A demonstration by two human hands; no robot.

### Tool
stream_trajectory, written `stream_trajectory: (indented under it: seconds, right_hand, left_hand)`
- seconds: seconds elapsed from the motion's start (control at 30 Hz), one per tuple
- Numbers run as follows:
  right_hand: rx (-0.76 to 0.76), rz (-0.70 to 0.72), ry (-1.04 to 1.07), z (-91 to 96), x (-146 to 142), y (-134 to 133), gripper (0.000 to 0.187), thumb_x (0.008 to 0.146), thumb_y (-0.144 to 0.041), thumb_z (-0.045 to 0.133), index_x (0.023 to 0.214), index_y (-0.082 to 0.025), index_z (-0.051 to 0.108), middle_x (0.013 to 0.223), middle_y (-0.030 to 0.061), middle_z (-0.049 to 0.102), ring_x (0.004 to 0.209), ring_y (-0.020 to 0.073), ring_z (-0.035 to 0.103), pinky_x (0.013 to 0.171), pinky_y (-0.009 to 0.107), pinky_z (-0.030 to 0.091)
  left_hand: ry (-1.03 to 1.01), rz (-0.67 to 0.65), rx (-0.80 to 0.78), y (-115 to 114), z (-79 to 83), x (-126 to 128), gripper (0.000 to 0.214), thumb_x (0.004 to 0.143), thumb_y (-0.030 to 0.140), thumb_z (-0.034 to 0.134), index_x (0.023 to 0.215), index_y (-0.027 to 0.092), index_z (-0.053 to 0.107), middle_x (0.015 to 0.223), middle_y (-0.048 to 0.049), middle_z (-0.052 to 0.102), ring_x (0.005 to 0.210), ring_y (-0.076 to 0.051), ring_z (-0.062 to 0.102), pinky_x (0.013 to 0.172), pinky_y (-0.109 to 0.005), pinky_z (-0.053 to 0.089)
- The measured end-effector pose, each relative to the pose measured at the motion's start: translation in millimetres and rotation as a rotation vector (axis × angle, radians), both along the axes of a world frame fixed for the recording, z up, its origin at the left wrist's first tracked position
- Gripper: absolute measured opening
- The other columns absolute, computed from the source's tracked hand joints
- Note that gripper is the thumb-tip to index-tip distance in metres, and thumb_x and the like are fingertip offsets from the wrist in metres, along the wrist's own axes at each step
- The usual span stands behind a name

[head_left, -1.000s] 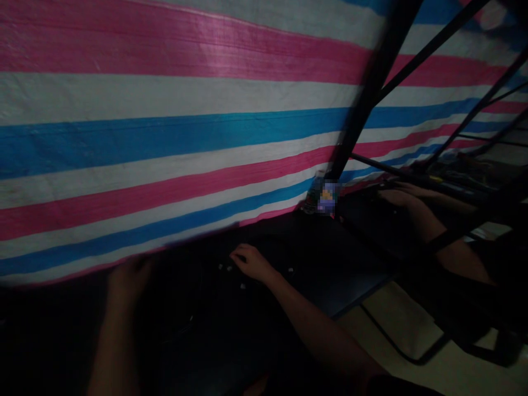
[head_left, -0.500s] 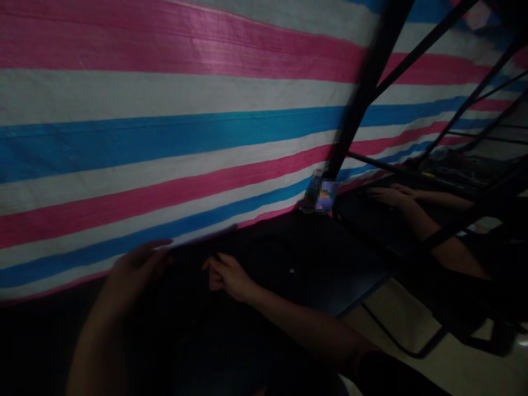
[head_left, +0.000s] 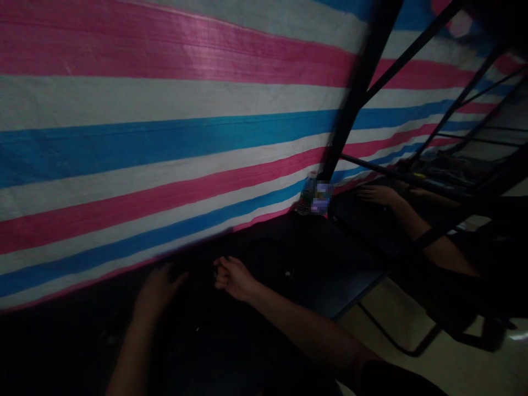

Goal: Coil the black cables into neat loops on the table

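Note:
My left hand (head_left: 155, 291) hovers over the dark tabletop (head_left: 330, 278) at lower left, blurred by motion. Its thumb stands apart from its fingers, and no object shows between them. To its right, my right hand (head_left: 233, 279) is closed, with fingers curled and thumb and forefinger together. Whatever it grips is lost in the dark. Beyond that hand, a small pale piece (head_left: 287, 273) lies on the black surface, perhaps the end of a thin dark cord. Most of the surface between my hands is too dark to read.
A pink, white and blue striped sheet (head_left: 173, 140) hangs behind the table. A black metal frame post (head_left: 350, 115) slants up at right, with a clear plastic bottle (head_left: 306, 195) at its foot. Farther right, a co-worker's arm (head_left: 416, 220) rests over another dark table.
My left hand has moved right and down, away from the sheet and closer to my right hand. My right hand has shifted slightly right, its fingers still curled. The view has shifted a little.

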State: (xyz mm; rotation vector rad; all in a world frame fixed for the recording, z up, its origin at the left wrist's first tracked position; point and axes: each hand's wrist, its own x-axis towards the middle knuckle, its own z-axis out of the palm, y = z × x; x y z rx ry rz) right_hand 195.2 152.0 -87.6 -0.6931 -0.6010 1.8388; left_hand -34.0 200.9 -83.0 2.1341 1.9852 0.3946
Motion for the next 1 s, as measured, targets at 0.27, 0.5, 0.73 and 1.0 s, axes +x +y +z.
stream_trajectory:
  seconds: [0.27,0.5,0.73,1.0]
  right_hand:
    - [0.073,-0.045,-0.280,-10.8,-12,-3,0.028,0.088,-0.037,0.065,0.106,-0.018,0.055,0.068,-0.0050,0.053,0.057,0.0128,0.055,0.062,0.030,0.046]
    - [0.305,-0.256,-0.719,-14.2,-10,-7,0.015,0.079,-0.011,0.067,0.090,-0.020,0.063,0.097,0.0033,0.057,0.096,0.0200,0.057,0.093,0.038,0.047]
    - [0.544,-0.263,-1.060,-16.6,-9,-12,0.016,0.077,-0.014,0.071,0.089,-0.019,0.060,0.095,0.0044,0.059,0.090,0.0211,0.058,0.085,0.037,0.050]
    - [0.573,-0.274,-0.802,-19.6,-12,-14,0.029,0.093,-0.025,0.057,0.121,-0.021,0.061,0.087,0.0010,0.066,0.077,0.0170,0.063,0.072,0.030,0.050]
  left_hand:
    - [0.197,0.029,0.131,-8,3.8,10,0.036,0.095,0.036,0.042,0.108,0.015,0.068,0.111,-0.0215,0.067,0.106,-0.040,0.063,0.085,-0.047,0.050]
    - [0.052,0.054,0.130,-1,3.5,0,0.032,0.097,0.038,0.043,0.109,0.015,0.063,0.105,-0.0173,0.074,0.092,-0.031,0.072,0.073,-0.036,0.052]
    - [-0.082,0.132,0.119,-3,9.2,3,0.042,0.096,0.040,0.041,0.117,0.014,0.067,0.103,-0.0170,0.079,0.090,-0.032,0.075,0.078,-0.036,0.055]
    - [-0.133,0.197,0.081,-12,25.5,1,0.052,0.095,0.052,0.043,0.119,0.015,0.069,0.095,-0.0197,0.077,0.089,-0.040,0.073,0.071,-0.040,0.051]
